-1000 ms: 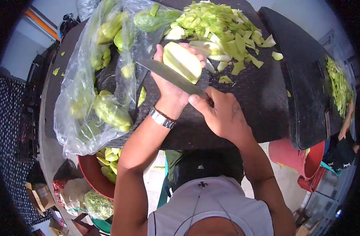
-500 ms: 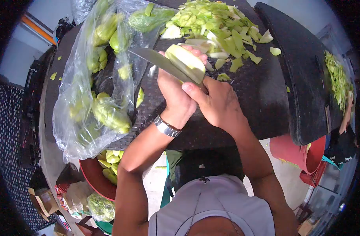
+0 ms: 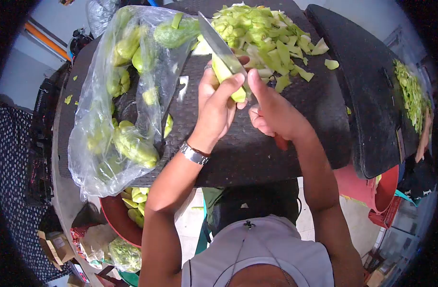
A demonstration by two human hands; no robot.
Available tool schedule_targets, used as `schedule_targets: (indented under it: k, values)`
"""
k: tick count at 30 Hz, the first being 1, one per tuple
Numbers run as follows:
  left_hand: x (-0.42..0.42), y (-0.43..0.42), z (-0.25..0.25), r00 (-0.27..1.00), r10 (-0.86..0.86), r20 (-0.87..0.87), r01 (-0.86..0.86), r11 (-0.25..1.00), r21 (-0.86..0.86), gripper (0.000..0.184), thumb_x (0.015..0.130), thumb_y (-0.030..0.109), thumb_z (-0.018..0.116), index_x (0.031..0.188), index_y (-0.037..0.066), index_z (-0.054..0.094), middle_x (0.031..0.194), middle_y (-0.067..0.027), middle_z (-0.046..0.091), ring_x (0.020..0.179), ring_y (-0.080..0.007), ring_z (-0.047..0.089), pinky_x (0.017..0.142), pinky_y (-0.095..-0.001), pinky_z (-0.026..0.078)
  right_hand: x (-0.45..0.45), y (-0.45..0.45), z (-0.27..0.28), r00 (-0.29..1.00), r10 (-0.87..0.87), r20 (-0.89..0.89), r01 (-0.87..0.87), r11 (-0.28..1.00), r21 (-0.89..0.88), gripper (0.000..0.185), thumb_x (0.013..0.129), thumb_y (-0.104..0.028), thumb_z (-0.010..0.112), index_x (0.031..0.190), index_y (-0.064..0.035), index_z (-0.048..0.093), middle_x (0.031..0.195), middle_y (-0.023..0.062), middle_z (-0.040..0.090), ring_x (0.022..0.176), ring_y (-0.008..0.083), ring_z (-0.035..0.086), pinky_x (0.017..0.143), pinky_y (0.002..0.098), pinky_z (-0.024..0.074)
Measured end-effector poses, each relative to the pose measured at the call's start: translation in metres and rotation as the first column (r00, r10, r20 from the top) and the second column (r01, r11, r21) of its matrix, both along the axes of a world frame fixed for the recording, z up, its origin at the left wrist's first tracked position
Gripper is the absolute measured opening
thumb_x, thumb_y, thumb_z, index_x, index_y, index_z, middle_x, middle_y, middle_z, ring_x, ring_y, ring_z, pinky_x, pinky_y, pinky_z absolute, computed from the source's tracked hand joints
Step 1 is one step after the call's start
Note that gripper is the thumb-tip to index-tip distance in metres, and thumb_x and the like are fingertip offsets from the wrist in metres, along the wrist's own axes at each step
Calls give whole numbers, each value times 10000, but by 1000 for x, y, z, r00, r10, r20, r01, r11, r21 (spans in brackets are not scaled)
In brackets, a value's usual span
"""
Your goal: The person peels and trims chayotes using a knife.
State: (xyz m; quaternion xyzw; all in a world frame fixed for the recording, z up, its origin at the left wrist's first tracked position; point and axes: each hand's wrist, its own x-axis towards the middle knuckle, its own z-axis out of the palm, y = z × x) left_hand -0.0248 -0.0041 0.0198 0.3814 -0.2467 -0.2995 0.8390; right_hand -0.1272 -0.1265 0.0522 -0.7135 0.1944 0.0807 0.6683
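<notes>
My left hand (image 3: 216,103) is closed round a pale green piece of vegetable (image 3: 222,74), thumb on its near end. My right hand (image 3: 276,107) grips the handle of a large knife (image 3: 222,47), its wide blade lying along the piece's right side and pointing up and left. The reddish handle end shows below my right fingers. Beyond both hands, a heap of green peelings (image 3: 257,36) lies on the dark woven table (image 3: 219,162). Whole green vegetables (image 3: 135,146) lie in and under a clear plastic bag (image 3: 90,158) to the left.
A red tub (image 3: 114,217) with green pieces stands below the table's left front edge. At the right are a dark board-like surface (image 3: 367,95), more shredded greens (image 3: 411,95) and a pink bucket (image 3: 355,186). Part of another person's arm (image 3: 425,136) shows at the far right.
The piece has turned from lying on my open left palm to being held upright in my fingers. The knife has swung from pointing left to pointing away, and my right hand has moved slightly right.
</notes>
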Motion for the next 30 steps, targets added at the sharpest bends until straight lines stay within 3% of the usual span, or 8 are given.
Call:
schedule_targets:
  k: [5, 8, 15, 18, 21, 24, 25, 30]
  values:
    - [14, 4, -1, 974, -197, -112, 180, 973, -144, 587, 778, -13, 523, 1362, -36, 461, 1236, -199, 618, 994, -283, 662, 666, -397, 575, 1, -34, -6, 976, 218, -2, -197, 885, 422, 925, 875, -926, 228, 971, -89, 610, 484, -67, 345, 342, 45, 286, 326, 234, 257]
    - [16, -1, -4, 963, -181, -201, 134, 965, -226, 605, 753, -14, 481, 1356, -60, 466, 1243, -230, 621, 1076, -365, 666, 891, -492, 591, 4, -50, -12, 997, -82, 11, 68, 892, 446, 920, 877, -928, 219, 960, -96, 603, 488, -78, 334, 344, 37, 292, 333, 229, 256]
    - [14, -2, -7, 983, -67, -172, 59, 997, -53, 481, 822, -43, 522, 1303, -59, 511, 1237, -188, 644, 1104, -296, 671, 983, -415, 558, 7, -13, -19, 933, -254, 256, 261, 965, 4, 434, 901, -495, 771, 912, -109, 572, 574, -73, 445, 411, 27, 363, 395, 217, 269]
    - [18, -2, -10, 979, -66, -194, 81, 994, 70, 442, 833, -21, 518, 1274, -40, 533, 1218, -169, 651, 1071, -275, 673, 954, -415, 560, 8, -3, -25, 847, -246, 471, 396, 883, -250, 538, 800, -512, 859, 874, -60, 579, 657, -44, 537, 548, 38, 433, 485, 229, 336]
    - [12, -6, -14, 962, -94, -255, 108, 993, 40, 348, 918, 103, 538, 1239, -27, 564, 1145, -147, 675, 1022, -261, 681, 911, -399, 566, 10, -1, -24, 840, -123, 528, 401, 798, -451, 513, 876, -504, 792, 937, -22, 626, 632, -23, 547, 512, 63, 476, 480, 248, 394]
    - [7, -7, -2, 906, -35, -422, 33, 999, -14, 405, 1011, 322, 509, 1206, -23, 593, 1058, -137, 696, 963, -263, 691, 880, -388, 567, -4, -1, 11, 979, -188, 79, 195, 975, -102, 435, 967, -443, 698, 1036, -15, 670, 608, 5, 562, 491, 100, 543, 478, 285, 453]
    - [18, -4, -17, 918, -79, -389, 77, 997, -22, 523, 1022, 476, 519, 1289, 33, 596, 1195, -142, 687, 1088, -296, 676, 987, -438, 531, -9, -2, 10, 980, -189, 69, 197, 973, -124, 414, 988, -424, 668, 1063, -17, 676, 604, 16, 569, 487, 109, 557, 473, 287, 461]
    - [20, 0, -11, 862, -67, -503, 55, 998, -39, 515, 1019, 501, 497, 1246, 58, 629, 1206, -108, 706, 1085, -283, 687, 988, -431, 529, -29, 7, 10, 977, -183, 109, 205, 946, -250, 369, 1043, -368, 585, 1104, -10, 649, 614, 70, 610, 495, 151, 618, 462, 320, 497]
